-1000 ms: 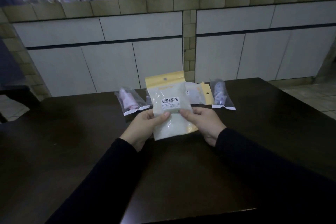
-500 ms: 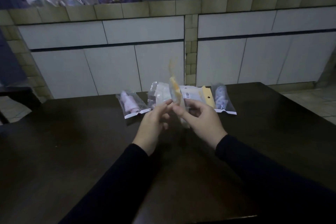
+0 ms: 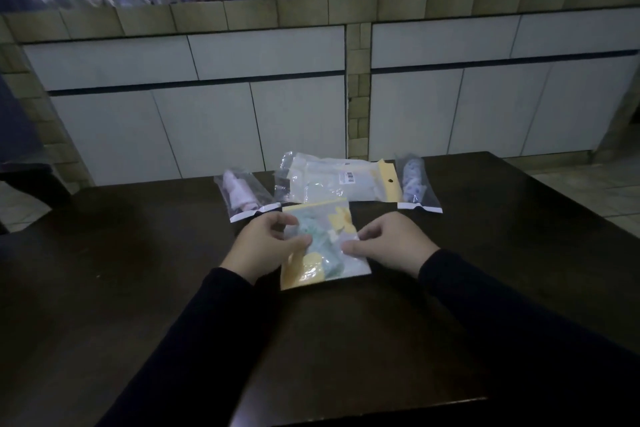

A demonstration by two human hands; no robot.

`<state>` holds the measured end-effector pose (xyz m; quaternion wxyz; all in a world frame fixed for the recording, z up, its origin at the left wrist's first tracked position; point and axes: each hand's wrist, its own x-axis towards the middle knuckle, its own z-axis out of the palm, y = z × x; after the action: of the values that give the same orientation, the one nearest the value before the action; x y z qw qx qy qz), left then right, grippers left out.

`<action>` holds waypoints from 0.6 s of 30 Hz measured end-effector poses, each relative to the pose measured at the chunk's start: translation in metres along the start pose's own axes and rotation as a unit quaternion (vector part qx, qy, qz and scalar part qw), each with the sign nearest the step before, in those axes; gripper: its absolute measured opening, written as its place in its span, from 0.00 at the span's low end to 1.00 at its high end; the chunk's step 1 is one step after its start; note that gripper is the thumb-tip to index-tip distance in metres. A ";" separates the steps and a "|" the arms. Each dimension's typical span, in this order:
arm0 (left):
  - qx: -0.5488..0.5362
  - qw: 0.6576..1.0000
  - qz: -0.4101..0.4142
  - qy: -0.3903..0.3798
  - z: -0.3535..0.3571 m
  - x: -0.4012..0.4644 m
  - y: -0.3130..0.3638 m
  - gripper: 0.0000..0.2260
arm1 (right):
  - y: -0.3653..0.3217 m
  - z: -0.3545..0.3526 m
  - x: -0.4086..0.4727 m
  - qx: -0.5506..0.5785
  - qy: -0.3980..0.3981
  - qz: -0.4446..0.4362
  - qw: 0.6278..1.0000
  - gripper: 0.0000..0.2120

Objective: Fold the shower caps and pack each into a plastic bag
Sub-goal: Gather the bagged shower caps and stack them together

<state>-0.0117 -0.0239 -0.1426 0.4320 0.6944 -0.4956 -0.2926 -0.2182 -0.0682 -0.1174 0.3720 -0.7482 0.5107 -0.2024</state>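
pink-cap bag (image 3: pixel 244 193): far left of the row at the back of the tabletop (image 3: pixel 104 270); clear sleeve with a white flap, a rolled pale pink cap inside; reads as packed and closed
clear bag (image 3: pixel 284 177): just right of it, partly under the next bag; contents too dim to tell
yellow-header bag (image 3: pixel 341 182): lying sideways in the middle of the row, barcode label up, yellow hang strip at its right end; something pale inside; cannot tell whether that is one cap or spare stock
left hand (image 3: pixel 265 246): at the left edge of the held bag; fingers curled, thumb and fingertips pinching the plastic
held bag (image 3: pixel 323 246): between both hands, just in front of the row, low over or resting on the tabletop, cannot tell which; yellow strip along its far edge; holds a bunched cap in pale green and yellow
right hand (image 3: pixel 388 243): at the right edge of the held bag; fingers curled, thumb tip pinching the film
blue-print bag (image 3: pixel 415 185): right end of the row, beside the yellow hang strip; clear sleeve with a white flap, a rolled blue-patterned cap inside; reads as packed
progress: my read, at least two caps done; the one in hand is inside its bag but looks unsealed or unsmoothed; no loose unfolded caps visible here, so likely near the end; remaining count unknown
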 end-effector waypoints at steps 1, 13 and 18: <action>0.031 1.000 -0.003 0.001 -0.005 0.000 -0.001 0.16 | -0.001 0.005 0.001 -0.020 -0.002 -0.004 1.000 0.15; 0.194 0.978 0.016 0.080 -0.016 -0.001 0.019 0.18 | -0.018 -0.004 0.027 -0.151 0.053 -0.070 0.985 0.18; 0.188 0.976 0.014 0.107 -0.006 0.037 0.041 0.15 | -0.025 -0.010 0.083 -0.098 0.134 -0.126 0.978 0.11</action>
<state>-0.0116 -0.0628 -0.1022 0.3488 0.7832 -0.5024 -0.1120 -0.1770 -0.1428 -0.0981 0.1967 -0.8054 0.4752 -0.2945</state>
